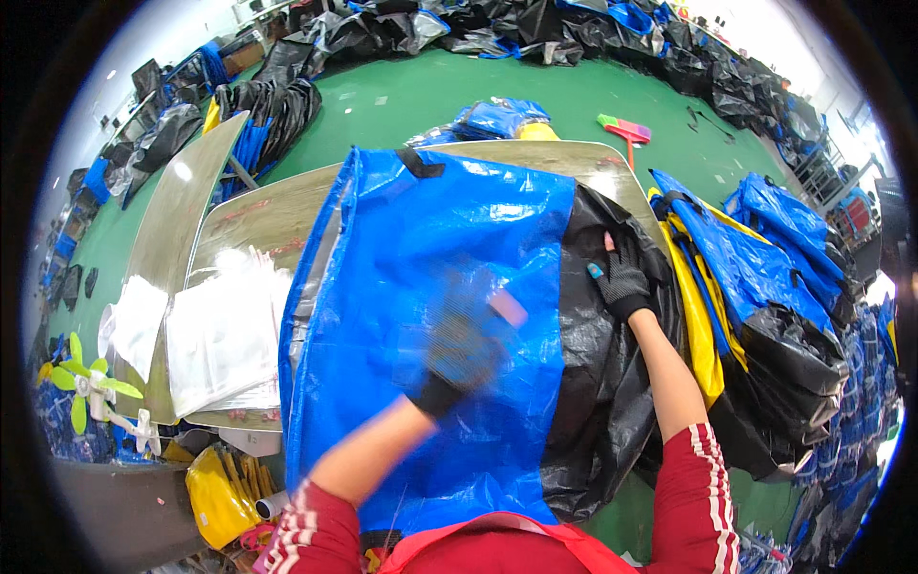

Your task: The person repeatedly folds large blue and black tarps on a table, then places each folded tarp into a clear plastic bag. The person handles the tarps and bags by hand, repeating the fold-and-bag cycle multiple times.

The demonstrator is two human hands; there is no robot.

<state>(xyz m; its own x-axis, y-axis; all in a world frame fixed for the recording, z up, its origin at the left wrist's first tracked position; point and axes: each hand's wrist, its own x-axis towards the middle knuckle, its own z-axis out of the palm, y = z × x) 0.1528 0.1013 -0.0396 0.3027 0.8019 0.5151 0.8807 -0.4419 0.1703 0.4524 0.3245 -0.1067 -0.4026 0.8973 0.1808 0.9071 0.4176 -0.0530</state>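
A large blue and black woven plastic bag [459,220] lies spread over the table before me, a short black strap [419,165] at its far edge. My left hand [461,340], in a dark knitted glove, is over the middle of the blue part. Motion smears its fingers, and I cannot make out whether the pinkish patch beside them is a bare fingertip or something held. On the black part, at the right, my gloved right hand [626,277] rests flat with fingers apart. Two of its tips show outside the glove, one covered in blue.
White plastic sheets [225,340] are stacked at the table's left, near a small green-bladed fan [91,383]. Blue, yellow and black bags [755,287] hang close on the right. A broom [626,131] and a blue bundle [502,117] are beyond the table.
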